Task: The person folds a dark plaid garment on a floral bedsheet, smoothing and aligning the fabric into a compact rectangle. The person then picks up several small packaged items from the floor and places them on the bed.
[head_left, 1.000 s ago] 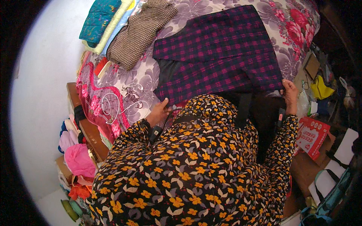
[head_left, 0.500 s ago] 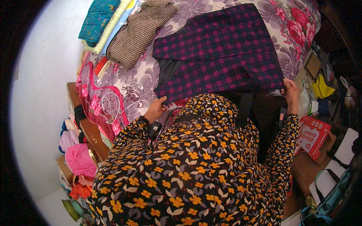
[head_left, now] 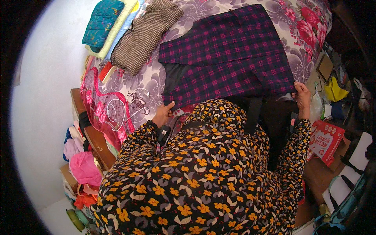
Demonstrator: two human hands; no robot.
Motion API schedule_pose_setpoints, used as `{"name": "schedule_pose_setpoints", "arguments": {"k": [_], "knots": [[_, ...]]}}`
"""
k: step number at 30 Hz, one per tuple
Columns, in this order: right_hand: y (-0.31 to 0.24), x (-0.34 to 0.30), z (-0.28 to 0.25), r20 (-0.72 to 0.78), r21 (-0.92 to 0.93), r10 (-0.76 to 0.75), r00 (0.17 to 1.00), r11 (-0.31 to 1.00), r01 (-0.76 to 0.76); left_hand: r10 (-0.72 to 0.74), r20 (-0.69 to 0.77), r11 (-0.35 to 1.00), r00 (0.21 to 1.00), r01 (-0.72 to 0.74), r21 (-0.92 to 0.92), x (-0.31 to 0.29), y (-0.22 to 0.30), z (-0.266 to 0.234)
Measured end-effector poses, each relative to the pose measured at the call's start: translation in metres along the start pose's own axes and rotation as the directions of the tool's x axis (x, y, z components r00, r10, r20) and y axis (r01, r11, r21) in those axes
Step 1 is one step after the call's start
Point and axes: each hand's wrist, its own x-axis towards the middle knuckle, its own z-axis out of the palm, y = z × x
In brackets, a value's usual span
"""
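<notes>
A dark plaid vest (head_left: 231,58) with magenta checks lies spread and folded lengthwise over the bed, with a strip of black lining showing at its left side. My left hand (head_left: 162,114) pinches its near left corner between thumb and fingers. At the near right corner, my right hand (head_left: 302,98) grips the edge of the vest the same way. Between the two hands the near edge runs almost straight, partly behind the flowered black clothing on my body. A brown checked garment (head_left: 143,37) rests just left of the vest.
Folded teal quilted cloth (head_left: 103,21) is stacked at the far left. A red brush (head_left: 106,73) and a white cord (head_left: 117,113) lie on the flowered bedspread (head_left: 305,29). Pink cloth (head_left: 85,167) hangs by the wooden bed frame (head_left: 98,143). A red printed box (head_left: 327,139) stands right.
My left hand has shifted very slightly right with the vest's near left corner. My right hand keeps its hold, nearly still. The view has moved a little.
</notes>
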Motion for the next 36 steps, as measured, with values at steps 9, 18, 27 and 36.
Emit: {"name": "schedule_pose_setpoints", "arguments": {"k": [9,18,27,36], "knots": [[-0.004,-0.003,0.000,-0.008,-0.058,0.005,1.000,0.998,-0.006,0.191,0.337,0.981,0.922,-0.193,-0.029,0.001,-0.008,-0.024],[0.001,0.002,-0.004,0.010,-0.037,-0.004,1.000,0.999,0.005,0.082,0.104,0.996,0.991,-0.080,-0.026,0.001,-0.012,-0.018],[0.006,0.003,-0.009,0.003,-0.054,0.036,0.999,0.998,-0.036,0.134,0.108,0.990,0.985,-0.138,0.032,0.029,-0.022,-0.030],[0.000,-0.001,-0.007,0.037,-0.085,0.022,0.999,0.996,-0.019,0.554,-0.089,0.665,0.828,-0.376,0.645,0.015,-0.028,-0.037]]}}
